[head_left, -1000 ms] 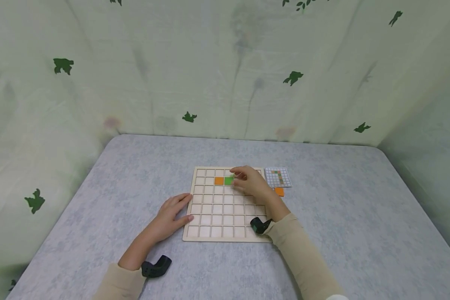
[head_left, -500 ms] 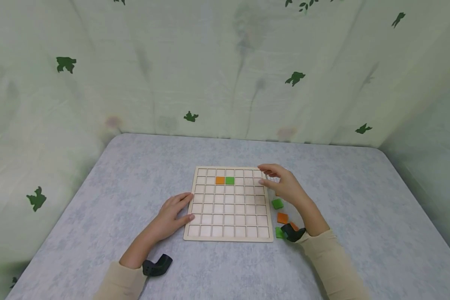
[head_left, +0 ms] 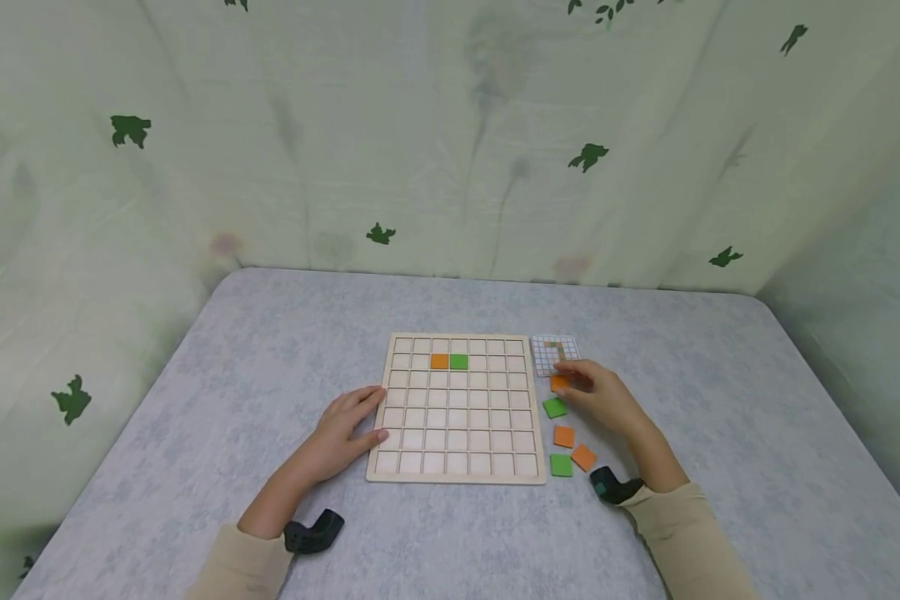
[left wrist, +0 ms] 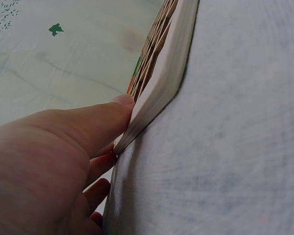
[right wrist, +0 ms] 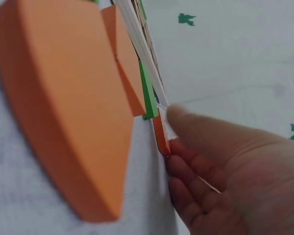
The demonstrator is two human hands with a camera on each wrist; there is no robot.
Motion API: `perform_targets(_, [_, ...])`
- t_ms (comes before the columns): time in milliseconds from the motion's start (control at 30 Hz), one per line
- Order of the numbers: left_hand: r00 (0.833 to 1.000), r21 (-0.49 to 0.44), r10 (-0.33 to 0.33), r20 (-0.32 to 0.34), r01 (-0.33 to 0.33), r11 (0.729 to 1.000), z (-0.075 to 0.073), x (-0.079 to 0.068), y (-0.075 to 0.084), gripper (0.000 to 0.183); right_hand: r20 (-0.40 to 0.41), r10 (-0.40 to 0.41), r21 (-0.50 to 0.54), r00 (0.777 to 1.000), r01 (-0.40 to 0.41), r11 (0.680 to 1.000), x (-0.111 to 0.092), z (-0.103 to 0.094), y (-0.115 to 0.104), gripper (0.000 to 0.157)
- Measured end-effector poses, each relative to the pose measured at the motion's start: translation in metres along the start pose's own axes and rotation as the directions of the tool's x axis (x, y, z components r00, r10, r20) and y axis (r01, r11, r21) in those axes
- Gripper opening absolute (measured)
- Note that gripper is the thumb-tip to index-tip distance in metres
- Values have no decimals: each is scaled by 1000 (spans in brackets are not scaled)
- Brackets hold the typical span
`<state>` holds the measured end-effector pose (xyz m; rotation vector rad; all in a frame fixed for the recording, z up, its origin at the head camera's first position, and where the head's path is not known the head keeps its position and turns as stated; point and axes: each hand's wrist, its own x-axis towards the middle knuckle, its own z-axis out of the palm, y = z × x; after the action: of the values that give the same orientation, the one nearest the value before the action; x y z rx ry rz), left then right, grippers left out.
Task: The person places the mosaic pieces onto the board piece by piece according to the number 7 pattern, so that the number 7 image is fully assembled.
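A wooden grid board point(head_left: 456, 481) lies flat on the table. An orange tile point(head_left: 439, 361) and a green tile point(head_left: 459, 362) sit side by side in its second row from the far edge. My left hand point(head_left: 341, 433) rests against the board's left edge, thumb and fingertips touching the rim. To the right of the board, my right hand point(head_left: 603, 398) pinches an orange tile point(head_left: 558, 383) lying on the table, thumb on the near side and fingers on the far side. The right wrist view also shows this orange tile point(right wrist: 160, 133) by the fingertips.
A small printed pattern card point(head_left: 547, 354) lies at the board's far right corner, partly covered by the right hand. Loose tiles lie along the board's right side: a green tile point(head_left: 554, 407), two orange tiles point(head_left: 564, 436) and another green tile point(head_left: 561, 465). A patterned curtain point(head_left: 450, 150) hangs behind the table.
My right hand has moved right from above the board, past the card, then down to the orange tile. The green tile on the board is now uncovered. My left hand stays put.
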<state>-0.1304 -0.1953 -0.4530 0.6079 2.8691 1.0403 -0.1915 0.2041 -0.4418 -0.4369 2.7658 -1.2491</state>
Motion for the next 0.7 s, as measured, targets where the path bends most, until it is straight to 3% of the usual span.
perform_targets(367, [1000, 3, -11, 0, 11, 1000, 0, 0, 0, 65, 3, 0, -121, 1000, 0, 993, 0, 1, 4, 32])
perform_targets(533, [1000, 2, -10, 2, 10, 1000, 1, 0, 0, 65, 10, 31, -119, 999, -29, 992, -1, -2, -4, 32])
perform_targets(700, [1000, -3, -12, 0, 12, 1000, 1, 0, 0, 65, -16, -40, -94, 999, 38, 995, 3, -6, -19, 32])
